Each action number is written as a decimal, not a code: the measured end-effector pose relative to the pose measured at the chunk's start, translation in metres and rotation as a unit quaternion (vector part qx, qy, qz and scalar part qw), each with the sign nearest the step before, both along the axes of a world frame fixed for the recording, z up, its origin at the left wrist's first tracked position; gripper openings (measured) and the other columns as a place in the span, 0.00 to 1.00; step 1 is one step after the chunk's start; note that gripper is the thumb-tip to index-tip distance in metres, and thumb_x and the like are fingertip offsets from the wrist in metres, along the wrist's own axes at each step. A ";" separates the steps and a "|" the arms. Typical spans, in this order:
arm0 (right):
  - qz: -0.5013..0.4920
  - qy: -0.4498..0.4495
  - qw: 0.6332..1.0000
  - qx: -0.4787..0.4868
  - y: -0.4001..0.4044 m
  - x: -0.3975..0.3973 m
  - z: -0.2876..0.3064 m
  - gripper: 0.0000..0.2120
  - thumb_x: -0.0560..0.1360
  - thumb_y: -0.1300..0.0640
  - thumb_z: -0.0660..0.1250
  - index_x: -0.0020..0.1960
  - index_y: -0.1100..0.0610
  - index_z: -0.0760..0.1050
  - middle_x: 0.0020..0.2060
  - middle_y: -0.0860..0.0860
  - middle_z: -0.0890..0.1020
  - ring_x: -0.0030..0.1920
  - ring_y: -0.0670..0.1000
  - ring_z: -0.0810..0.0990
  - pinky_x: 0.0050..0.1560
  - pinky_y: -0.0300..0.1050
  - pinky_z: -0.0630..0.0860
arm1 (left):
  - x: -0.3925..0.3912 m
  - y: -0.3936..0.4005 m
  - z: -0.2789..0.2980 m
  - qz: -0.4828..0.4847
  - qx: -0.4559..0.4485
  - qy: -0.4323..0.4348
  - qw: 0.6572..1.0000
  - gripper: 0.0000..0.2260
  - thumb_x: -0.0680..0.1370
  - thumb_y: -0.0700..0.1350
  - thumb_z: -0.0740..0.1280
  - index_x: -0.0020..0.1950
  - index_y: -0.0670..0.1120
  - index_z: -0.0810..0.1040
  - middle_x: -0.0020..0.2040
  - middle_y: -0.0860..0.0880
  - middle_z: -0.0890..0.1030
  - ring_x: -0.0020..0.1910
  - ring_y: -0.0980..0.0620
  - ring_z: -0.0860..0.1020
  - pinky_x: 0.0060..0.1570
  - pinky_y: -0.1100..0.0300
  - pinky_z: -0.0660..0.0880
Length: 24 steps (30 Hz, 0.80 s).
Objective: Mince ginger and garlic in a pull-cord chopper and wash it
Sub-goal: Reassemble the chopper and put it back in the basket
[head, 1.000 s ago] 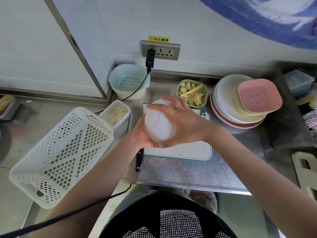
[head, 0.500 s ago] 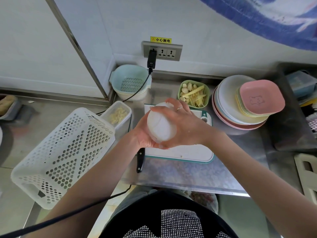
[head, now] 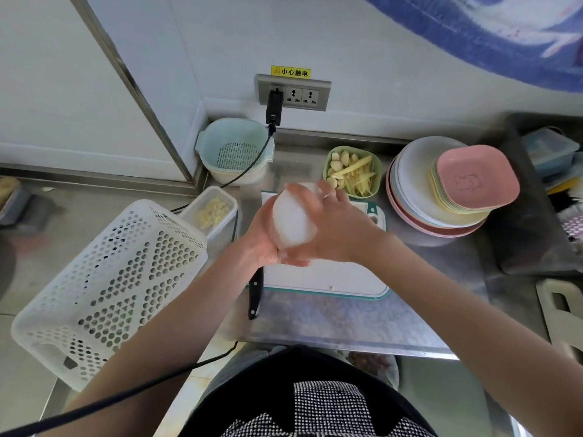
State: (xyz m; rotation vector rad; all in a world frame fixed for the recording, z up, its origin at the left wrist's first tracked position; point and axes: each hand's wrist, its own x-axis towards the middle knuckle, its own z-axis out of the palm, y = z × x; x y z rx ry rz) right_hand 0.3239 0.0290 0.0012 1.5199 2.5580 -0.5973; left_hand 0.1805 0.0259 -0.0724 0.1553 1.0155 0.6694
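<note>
Above the cutting board [head: 325, 277] I see the white chopper [head: 291, 217] held in the air, tipped so its long axis runs from near-left to far-right. My left hand [head: 263, 244] cups it from beneath, fingers curled round it; my right hand [head: 336, 225] wraps over its right side. Beyond the board sits a green dish [head: 352, 171] of ginger and garlic.

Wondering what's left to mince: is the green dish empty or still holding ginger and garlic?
Still holding them: the green dish shows whole garlic cloves and ginger strips.
</note>
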 end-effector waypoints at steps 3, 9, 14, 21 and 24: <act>-0.098 0.022 0.995 -0.007 0.002 -0.009 -0.005 0.47 0.61 0.25 0.62 0.72 0.39 0.46 0.67 0.60 0.62 0.65 0.64 0.64 0.60 0.58 0.69 | 0.005 -0.001 -0.005 0.058 0.000 -0.017 0.998 0.28 0.66 0.69 0.64 0.51 0.48 0.83 0.47 0.45 0.85 0.44 0.39 0.83 0.40 0.39 0.77; -0.261 0.080 0.960 -0.062 0.007 -0.023 -0.010 0.43 0.61 0.23 0.58 0.69 0.39 0.50 0.58 0.61 0.67 0.57 0.68 0.72 0.51 0.55 0.71 | 0.012 -0.002 -0.006 0.092 0.044 -0.006 0.995 0.33 0.69 0.73 0.56 0.60 0.50 0.78 0.52 0.44 0.84 0.49 0.40 0.83 0.43 0.41 0.78; -0.277 0.119 0.946 -0.117 0.017 -0.032 -0.017 0.45 0.60 0.24 0.60 0.72 0.36 0.49 0.65 0.60 0.64 0.64 0.67 0.62 0.54 0.58 0.68 | 0.005 -0.006 -0.004 0.101 0.061 -0.014 0.993 0.34 0.71 0.74 0.54 0.62 0.51 0.76 0.56 0.44 0.83 0.52 0.40 0.82 0.43 0.41 0.79; -0.232 0.134 0.960 -0.085 0.031 -0.049 -0.018 0.44 0.68 0.29 0.61 0.74 0.35 0.39 0.77 0.52 0.48 0.74 0.61 0.48 0.68 0.64 0.56 | -0.039 0.016 0.031 0.058 0.103 0.139 0.983 0.35 0.62 0.59 0.77 0.66 0.51 0.69 0.64 0.46 0.75 0.58 0.39 0.78 0.42 0.40 0.80; -0.219 0.388 0.877 -0.179 0.037 -0.054 -0.016 0.37 0.77 0.46 0.64 0.77 0.41 0.43 0.76 0.52 0.55 0.77 0.55 0.50 0.74 0.54 0.52 | -0.072 0.024 0.034 0.117 0.108 0.170 0.972 0.21 0.68 0.52 0.73 0.58 0.52 0.73 0.60 0.44 0.76 0.51 0.40 0.81 0.38 0.42 0.80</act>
